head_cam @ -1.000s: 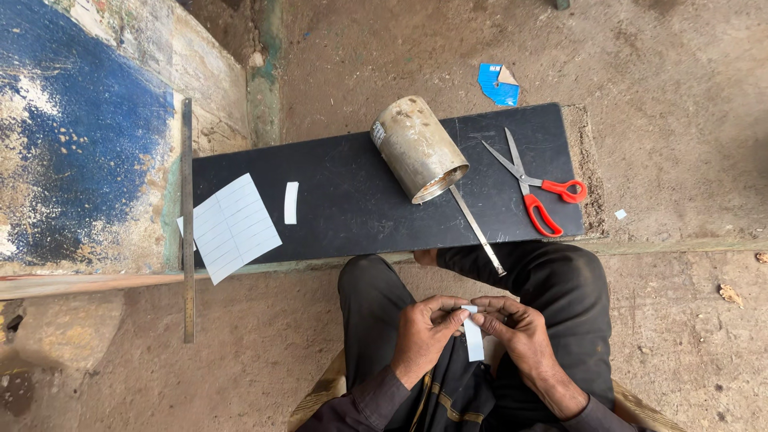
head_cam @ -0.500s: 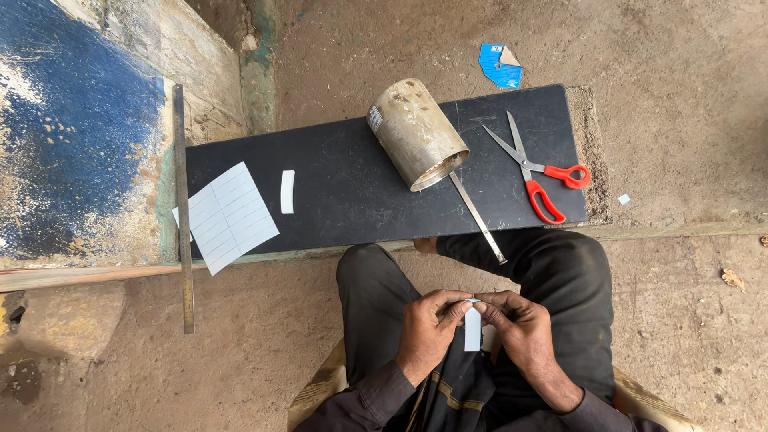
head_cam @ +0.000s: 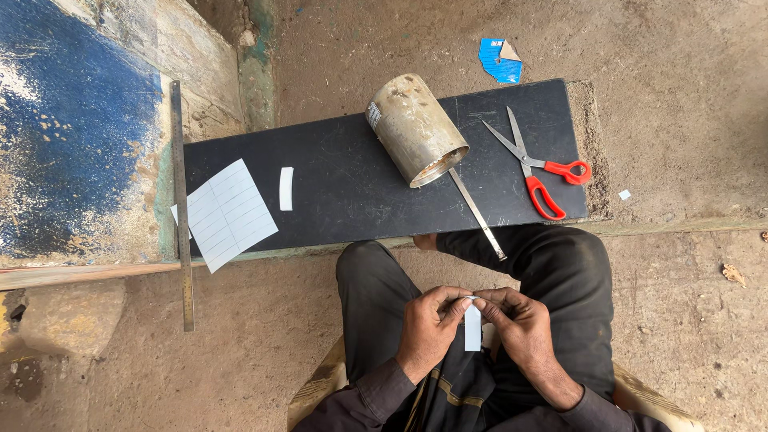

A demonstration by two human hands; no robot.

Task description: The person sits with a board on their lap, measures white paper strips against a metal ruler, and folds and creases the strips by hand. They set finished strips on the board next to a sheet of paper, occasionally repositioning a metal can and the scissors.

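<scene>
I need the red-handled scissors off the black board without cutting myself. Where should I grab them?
Take the scissors by their red loops, at the board's right end, coming from that right side. The open blades point up-left toward the metal can, so the handles are probably the safest hold.

A rough outdoor or yard workplace is indicated: a bare dirt floor, a low black board surface, a paint-worn blue wall, a long steel ruler, and red-handled scissors.
</scene>
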